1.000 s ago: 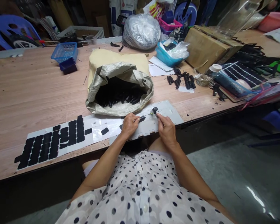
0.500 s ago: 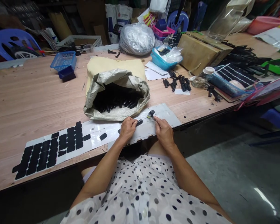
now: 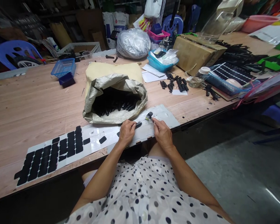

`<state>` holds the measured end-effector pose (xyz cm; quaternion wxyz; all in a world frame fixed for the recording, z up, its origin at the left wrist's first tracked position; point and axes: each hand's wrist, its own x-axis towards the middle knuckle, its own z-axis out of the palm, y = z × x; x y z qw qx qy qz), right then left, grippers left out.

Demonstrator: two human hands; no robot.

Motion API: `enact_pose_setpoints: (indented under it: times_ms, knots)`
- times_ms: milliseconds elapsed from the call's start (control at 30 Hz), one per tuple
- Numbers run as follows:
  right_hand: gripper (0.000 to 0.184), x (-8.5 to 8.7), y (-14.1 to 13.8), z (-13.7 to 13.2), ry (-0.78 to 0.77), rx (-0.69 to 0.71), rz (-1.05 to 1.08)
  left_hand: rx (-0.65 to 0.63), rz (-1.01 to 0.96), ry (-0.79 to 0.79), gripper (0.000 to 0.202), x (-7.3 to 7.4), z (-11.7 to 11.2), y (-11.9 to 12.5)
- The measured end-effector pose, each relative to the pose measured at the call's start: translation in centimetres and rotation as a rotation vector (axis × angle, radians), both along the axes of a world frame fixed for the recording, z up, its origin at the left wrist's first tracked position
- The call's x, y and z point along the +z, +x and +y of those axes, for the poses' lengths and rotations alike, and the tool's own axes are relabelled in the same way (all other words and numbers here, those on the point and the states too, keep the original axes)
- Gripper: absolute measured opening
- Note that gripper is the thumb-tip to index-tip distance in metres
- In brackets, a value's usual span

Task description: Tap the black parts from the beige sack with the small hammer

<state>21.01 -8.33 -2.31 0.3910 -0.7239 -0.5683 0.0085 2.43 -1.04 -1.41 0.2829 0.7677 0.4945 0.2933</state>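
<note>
At table (image 3: 37,102) edge, left hand (image 3: 127,132) pinching black part (image 3: 138,125), long axis rightward

Matt wood-grain table (image 3: 32,102); coarse woven plastic sack (image 3: 114,85); matt black pads on a glossy white sheet (image 3: 93,140).

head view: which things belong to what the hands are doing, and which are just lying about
In use: left hand, small black part; right hand, round-headed black piece; white sheet; sack of black parts.
Lying about: blue basket, cardboard box, clear plastic bag, teal tray.
</note>
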Motion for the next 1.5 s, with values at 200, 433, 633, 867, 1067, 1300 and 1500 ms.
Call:
enact_pose_setpoints:
  times_ms: [200, 433, 633, 867, 1067, 1300, 1500]
  knots:
    - [0.038, 0.3, -0.2, -0.1, -0.02, -0.002, -0.008, -0.006, 0.017, 0.019, 0.02, 0.1, -0.5, -0.1]
    - [0.038, 0.4, -0.2, -0.2, -0.038, 0.003, 0.0, -0.009, 0.031, 0.028, 0.021, 0.0, -0.8, -0.4]
    - [0.038, 0.4, -0.2, -0.3, -0.021, 0.003, -0.009, -0.015, 0.099, 0.055, 0.024, -0.1, -0.8, -0.2]
    - [0.038, 0.4, -0.1, -0.2, -0.037, 0.002, 0.008, -0.025, 0.141, 0.069, 0.02, -0.2, -0.7, 0.0]
    - [0.037, 0.5, 0.0, -0.6, 0.043, 0.086, 0.076, -0.036, 0.102, 0.082, 0.019, 0.0, -1.0, 0.1]
    - [0.035, 2.0, -1.0, -2.1, 0.073, 0.171, 0.058, -0.026, 0.075, 0.054, 0.012, 0.6, -0.6, 0.6]
    - [0.036, 2.4, -1.6, -2.2, 0.094, 0.164, -0.015, -0.015, 0.17, 0.114, 0.015, 0.5, -0.5, 1.1]
